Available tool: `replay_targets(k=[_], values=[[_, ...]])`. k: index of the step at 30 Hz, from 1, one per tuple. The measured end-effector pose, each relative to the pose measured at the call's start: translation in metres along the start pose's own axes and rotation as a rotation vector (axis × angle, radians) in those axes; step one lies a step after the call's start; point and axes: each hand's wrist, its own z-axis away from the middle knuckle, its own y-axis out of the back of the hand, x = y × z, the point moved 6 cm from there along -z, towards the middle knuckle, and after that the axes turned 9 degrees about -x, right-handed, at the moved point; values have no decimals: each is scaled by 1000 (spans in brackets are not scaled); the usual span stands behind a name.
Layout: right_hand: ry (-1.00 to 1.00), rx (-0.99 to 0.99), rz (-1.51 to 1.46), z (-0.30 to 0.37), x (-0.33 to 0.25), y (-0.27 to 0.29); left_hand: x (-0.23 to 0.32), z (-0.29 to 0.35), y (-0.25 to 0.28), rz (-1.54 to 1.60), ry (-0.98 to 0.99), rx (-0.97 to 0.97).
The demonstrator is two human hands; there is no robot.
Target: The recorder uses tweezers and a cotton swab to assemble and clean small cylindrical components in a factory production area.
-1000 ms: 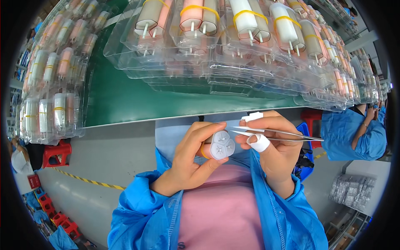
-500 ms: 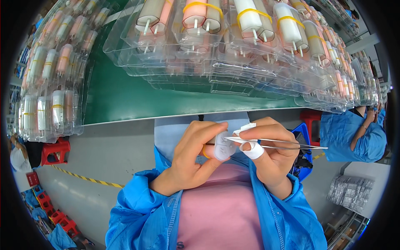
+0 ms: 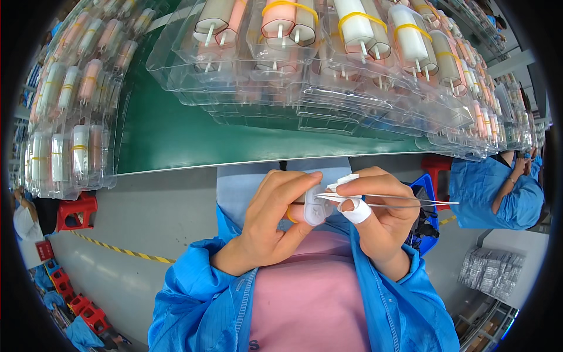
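My left hand (image 3: 261,226) is closed around a small bundle of tubes, its pale translucent end piece (image 3: 315,210) turned toward my right hand. Part of a yellow rubber band (image 3: 290,214) shows between my fingers; the rest of the bundle is hidden. White tape wraps the thumb and a fingertip of my right hand (image 3: 387,220), which pinches a pair of metal tweezers (image 3: 410,203). The tweezers' points are at the end piece, and I cannot tell whether they grip anything there. Both hands are in front of my chest, below the table edge.
Stacked clear plastic trays (image 3: 246,88) of banded white, grey and pink tubes stand on the green table (image 3: 170,141). More filled trays (image 3: 64,146) are at the left. A blue bin (image 3: 431,193) is by my right arm. Another person in blue (image 3: 492,193) sits at the right.
The end piece has turned slightly in my left hand, showing more of the bundle's side. The tweezers have shifted a little to the left. My grip is the same in both hands.
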Motion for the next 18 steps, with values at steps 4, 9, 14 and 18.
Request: replay_targets(k=[4, 9, 14, 18], values=[[0, 12, -15, 0, 2, -1, 1, -1, 1, -14, -27, 15], [1, 18, -34, 2, 6, 0, -3, 0, 2, -74, -35, -27], [3, 58, -57, 3, 6, 0, -2, -1, 1, -82, -25, -42], [3, 46, -20, 2, 6, 0, -3, 0, 1, -95, -21, -36]])
